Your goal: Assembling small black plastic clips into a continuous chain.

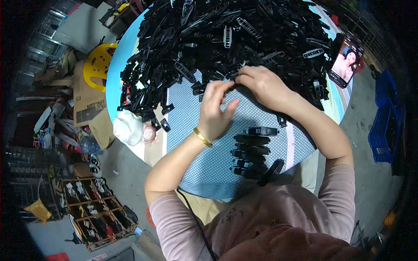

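Observation:
A big heap of small black plastic pieces point(209, 39), some ladder-like with slots, covers the far part of a round cloth-covered table point(191, 143). My left hand point(214, 108), with a gold bangle at its wrist, is at the heap's near edge. Its thumb stands apart from the bent fingers. To its right, my right hand point(263, 85) has its fingers bent together over the edge pieces, and whatever lies between the fingertips is hidden. Nearer my body, several longer black plastic pieces point(250, 150) lie in a stacked row.
A lit phone point(347, 61) is propped at the table's right edge. White crumpled plastic point(127, 127) lies at the left edge. Beyond the table are a yellow stool point(96, 65) and a cardboard box point(85, 98) to the left, blue crates point(383, 117) to the right, and a shoe rack point(93, 209) at lower left.

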Demonstrator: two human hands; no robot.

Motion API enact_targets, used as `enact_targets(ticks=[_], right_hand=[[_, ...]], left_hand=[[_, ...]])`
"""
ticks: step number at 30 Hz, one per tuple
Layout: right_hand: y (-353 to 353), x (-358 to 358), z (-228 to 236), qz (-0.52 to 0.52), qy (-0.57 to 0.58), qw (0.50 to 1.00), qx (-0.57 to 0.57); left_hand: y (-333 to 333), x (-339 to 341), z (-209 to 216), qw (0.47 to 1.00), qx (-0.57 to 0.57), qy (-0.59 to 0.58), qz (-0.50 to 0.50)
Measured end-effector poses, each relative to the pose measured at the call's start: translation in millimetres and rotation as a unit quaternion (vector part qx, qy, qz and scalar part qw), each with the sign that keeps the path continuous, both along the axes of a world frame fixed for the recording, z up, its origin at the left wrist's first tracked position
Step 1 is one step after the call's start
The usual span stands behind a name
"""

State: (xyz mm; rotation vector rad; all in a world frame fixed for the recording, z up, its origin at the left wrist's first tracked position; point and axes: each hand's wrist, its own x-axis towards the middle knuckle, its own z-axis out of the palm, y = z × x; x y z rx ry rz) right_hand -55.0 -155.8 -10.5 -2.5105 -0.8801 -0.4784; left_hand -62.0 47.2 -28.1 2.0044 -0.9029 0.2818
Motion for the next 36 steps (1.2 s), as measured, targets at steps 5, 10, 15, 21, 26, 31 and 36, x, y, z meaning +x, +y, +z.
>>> enact_targets(ticks=[5,10,15,21,26,31,36], right_hand=[[-4.6,-7.8,7.3,0.098,0.039,0.994,0.035],[-38.0,-8.0,25.7,0.01,-0.005,1.0,0.028],[-39.4,-15.7,22.3,0.013,0.017,0.999,-0.024],[-33.7,-17.6,13.3,-0.014,-0.004,0.996,-0.086],[-34.9,-11.8,13.4,-0.056,-0.091,0.994,-0.015],[-27.4,-14.7,12.0,-0.112,-0.084,0.987,0.076],[-12.4,-22.5,5.4,0.038,0.027,0.985,0.165]], left_hand=[[-4.0,18.8,-7.2,0.987,0.112,-0.116,-0.012],[-3.6,21.2,-2.4,0.989,0.121,-0.078,-0.014],[-20.0,33.1,4.9,0.994,0.106,-0.023,0.022],[-34.7,47.5,5.0,0.991,0.104,-0.051,0.073],[-15.5,24.7,28.5,0.992,0.009,-0.014,0.128],[7.5,-3.8,29.2,0.93,-0.056,0.36,0.058],[16.4,-9.4,12.9,0.963,0.028,0.267,-0.013]])
